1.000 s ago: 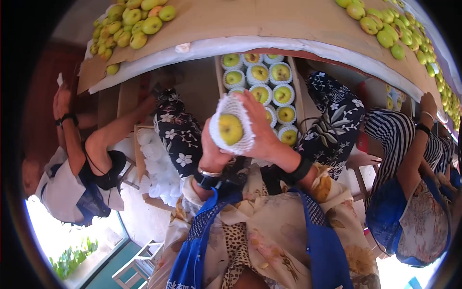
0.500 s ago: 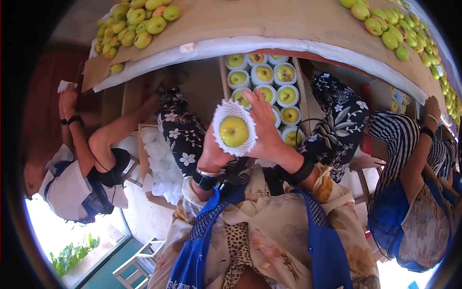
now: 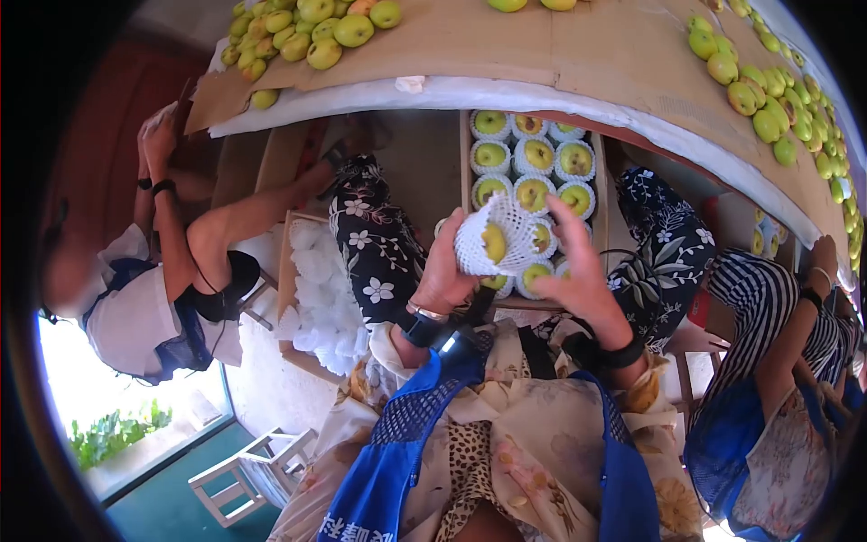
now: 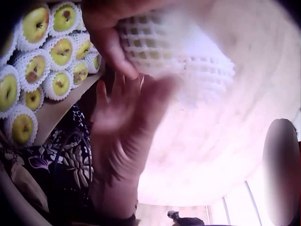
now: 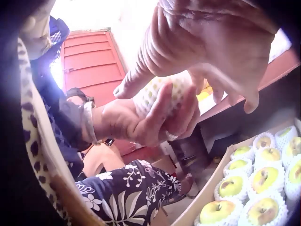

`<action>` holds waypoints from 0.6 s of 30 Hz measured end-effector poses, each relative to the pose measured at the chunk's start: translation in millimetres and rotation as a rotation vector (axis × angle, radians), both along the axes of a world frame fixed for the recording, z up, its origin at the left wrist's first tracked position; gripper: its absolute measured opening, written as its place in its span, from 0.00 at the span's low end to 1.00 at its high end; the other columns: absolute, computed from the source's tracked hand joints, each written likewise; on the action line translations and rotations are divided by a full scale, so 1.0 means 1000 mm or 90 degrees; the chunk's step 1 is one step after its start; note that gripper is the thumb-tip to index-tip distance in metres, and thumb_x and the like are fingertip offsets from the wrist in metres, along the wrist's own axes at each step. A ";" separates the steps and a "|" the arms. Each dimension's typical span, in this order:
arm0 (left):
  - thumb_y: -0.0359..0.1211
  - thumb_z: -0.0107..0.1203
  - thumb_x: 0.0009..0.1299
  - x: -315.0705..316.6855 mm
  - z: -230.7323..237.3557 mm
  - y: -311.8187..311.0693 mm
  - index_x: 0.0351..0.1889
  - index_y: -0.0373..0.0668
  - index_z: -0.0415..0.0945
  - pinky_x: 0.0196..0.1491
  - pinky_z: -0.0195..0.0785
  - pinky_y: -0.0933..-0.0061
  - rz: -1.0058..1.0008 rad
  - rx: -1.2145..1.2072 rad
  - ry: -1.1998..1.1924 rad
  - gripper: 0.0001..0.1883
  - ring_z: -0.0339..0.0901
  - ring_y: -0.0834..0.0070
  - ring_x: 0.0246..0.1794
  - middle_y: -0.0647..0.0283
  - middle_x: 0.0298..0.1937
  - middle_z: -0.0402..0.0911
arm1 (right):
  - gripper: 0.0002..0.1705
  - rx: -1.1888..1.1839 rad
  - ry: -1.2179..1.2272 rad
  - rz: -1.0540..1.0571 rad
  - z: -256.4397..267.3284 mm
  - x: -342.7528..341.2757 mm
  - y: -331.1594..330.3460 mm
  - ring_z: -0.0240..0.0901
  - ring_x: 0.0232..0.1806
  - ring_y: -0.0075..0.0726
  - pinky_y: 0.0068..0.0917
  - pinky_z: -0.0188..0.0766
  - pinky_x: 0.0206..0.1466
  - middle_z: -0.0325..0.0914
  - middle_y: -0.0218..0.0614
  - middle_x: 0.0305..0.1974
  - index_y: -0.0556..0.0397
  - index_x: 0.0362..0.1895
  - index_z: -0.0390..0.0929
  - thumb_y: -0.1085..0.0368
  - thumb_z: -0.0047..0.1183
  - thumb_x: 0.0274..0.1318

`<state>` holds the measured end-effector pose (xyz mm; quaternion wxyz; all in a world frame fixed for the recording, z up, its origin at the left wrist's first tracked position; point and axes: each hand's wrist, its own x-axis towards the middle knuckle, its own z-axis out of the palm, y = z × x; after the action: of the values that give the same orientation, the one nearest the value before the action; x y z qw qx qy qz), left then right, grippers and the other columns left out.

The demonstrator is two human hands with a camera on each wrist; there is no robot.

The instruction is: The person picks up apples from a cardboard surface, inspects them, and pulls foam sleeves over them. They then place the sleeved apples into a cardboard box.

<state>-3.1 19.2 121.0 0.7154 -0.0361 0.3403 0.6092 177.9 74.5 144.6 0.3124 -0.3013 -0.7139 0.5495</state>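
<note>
In the head view the left hand [image 3: 443, 274] grips a green apple [image 3: 493, 244] wrapped in a white foam net [image 3: 513, 237]. The right hand [image 3: 585, 278] is spread just right of the net, fingers extended, holding nothing. Seen from the right wrist, the left hand [image 5: 141, 123] curls its fingers round the netted apple, with the right hand [image 5: 211, 47] above it. The left wrist view shows the right hand [image 4: 120, 136] beyond the net [image 4: 155, 47]. Behind the hands, a carton [image 3: 600, 181] holds rows of netted apples.
Loose apples [image 3: 354, 31] lie in piles on the cardboard-covered table [image 3: 506, 68]. A box of white foam nets [image 3: 321, 289] stands left of the wearer's legs. One person [image 3: 163, 298] sits at the left, another [image 3: 768, 361] at the right. A white stool [image 3: 226, 492] is at lower left.
The right hand has come off the netted apple and opened out to the right. The left hand still holds the apple, now tilted, its net covering more of it. The head view has shifted.
</note>
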 end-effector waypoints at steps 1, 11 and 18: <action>0.44 0.32 0.73 -0.003 -0.004 -0.002 0.56 0.38 0.65 0.58 0.62 0.63 -0.013 -0.008 0.037 0.24 0.70 0.65 0.54 0.57 0.54 0.72 | 0.31 -0.060 0.101 -0.028 0.004 0.005 0.003 0.49 0.65 0.45 0.39 0.49 0.63 0.51 0.46 0.64 0.55 0.52 0.68 0.62 0.62 0.40; 0.38 0.43 0.69 0.013 -0.004 -0.006 0.41 0.37 0.73 0.41 0.68 0.77 0.008 0.051 0.310 0.14 0.74 0.80 0.36 0.65 0.37 0.77 | 0.22 0.065 0.016 -0.042 -0.005 -0.015 -0.003 0.57 0.62 0.50 0.35 0.52 0.62 0.61 0.47 0.58 0.54 0.45 0.72 0.70 0.59 0.41; 0.31 0.49 0.67 0.016 -0.017 -0.006 0.39 0.38 0.75 0.34 0.70 0.81 0.042 0.028 0.352 0.08 0.75 0.84 0.31 0.67 0.34 0.79 | 0.28 0.102 -0.046 -0.033 0.001 -0.027 -0.003 0.62 0.56 0.52 0.36 0.59 0.57 0.66 0.48 0.52 0.57 0.46 0.68 0.63 0.61 0.38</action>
<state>12.5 12.9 103.5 0.5756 0.1361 0.5081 0.6261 151.1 71.6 146.0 0.3237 -0.3135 -0.7583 0.4711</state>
